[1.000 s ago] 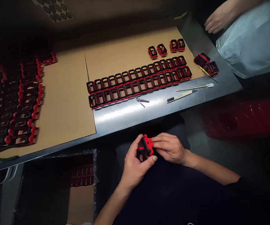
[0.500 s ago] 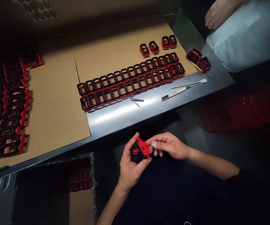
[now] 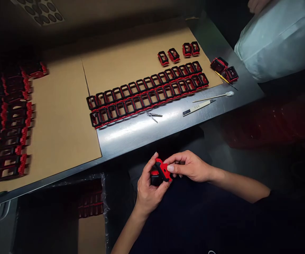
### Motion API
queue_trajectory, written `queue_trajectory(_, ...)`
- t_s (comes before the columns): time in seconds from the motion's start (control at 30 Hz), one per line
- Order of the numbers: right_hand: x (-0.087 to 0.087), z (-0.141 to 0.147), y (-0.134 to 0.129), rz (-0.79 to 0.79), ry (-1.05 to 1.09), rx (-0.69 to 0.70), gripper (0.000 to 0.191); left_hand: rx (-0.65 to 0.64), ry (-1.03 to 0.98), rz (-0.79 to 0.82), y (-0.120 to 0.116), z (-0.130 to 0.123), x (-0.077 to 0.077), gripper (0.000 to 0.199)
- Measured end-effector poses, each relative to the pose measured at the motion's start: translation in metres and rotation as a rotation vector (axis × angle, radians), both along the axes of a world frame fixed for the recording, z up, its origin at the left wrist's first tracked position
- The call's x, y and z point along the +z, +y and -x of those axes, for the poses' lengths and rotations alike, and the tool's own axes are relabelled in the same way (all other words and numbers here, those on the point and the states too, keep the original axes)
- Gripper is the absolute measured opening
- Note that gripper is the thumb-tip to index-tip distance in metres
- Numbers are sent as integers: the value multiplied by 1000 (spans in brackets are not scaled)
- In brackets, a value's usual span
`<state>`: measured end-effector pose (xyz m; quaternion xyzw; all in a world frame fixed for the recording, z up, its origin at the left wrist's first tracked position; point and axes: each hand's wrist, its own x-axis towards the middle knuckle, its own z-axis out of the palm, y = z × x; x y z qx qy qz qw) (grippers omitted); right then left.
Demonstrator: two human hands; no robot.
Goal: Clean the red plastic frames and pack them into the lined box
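Observation:
Below the table edge, my left hand [image 3: 145,192] holds a red and black plastic housing [image 3: 164,170], fingers on its upper end and thumb on its lower end. The red face with small slots is turned towards my right. My right hand [image 3: 193,166] pinches at the right side of this face with thumb and index finger. Its thumb covers part of the red surface, and whether a small piece sits under the thumb is hidden. Beyond my hands, two long rows of similar housings [image 3: 140,84] stand along the table's cardboard sheet [image 3: 62,123].
On the metal table [image 3: 131,135] lie a small silver tool [image 3: 154,115], a pale knife-like tool [image 3: 198,108], a cotton swab [image 3: 213,96] and a yellow-handled pick [image 3: 223,77]. More housings [image 3: 12,137] fill the left. A lined box [image 3: 104,197] stands below; another person's hand [image 3: 256,5] shows upper right.
My right thumb and index finger have moved left onto the housing's red face. The housing has turned slightly. The other person's hand has moved up and right.

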<state>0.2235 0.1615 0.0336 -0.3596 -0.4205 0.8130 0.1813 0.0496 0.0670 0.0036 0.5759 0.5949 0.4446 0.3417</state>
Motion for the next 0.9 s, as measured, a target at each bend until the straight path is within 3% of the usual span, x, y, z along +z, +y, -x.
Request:
queue_trajectory(0.27, -14, -2, 1, 105, 66, 17, 43, -45, 187, -147, -3, 4, -6, 94)
queue_trajectory(0.43, -22, -3, -1, 128, 122, 41, 41, -43, 220, -218, -2, 5, -8, 96)
queue_trajectory(0.6, -16, -4, 2, 68, 102, 18, 47, -77, 212, -198, -1, 5, -11, 94)
queue_trajectory(0.77, -10, 3, 9, -46, 8, 0, 49, -122, 220, -179, 1, 3, -6, 95)
queue_trajectory(0.9, -14, 4, 7, 5, 39, -20, 56, -114, 311, -191, 3, 3, 4, 98)
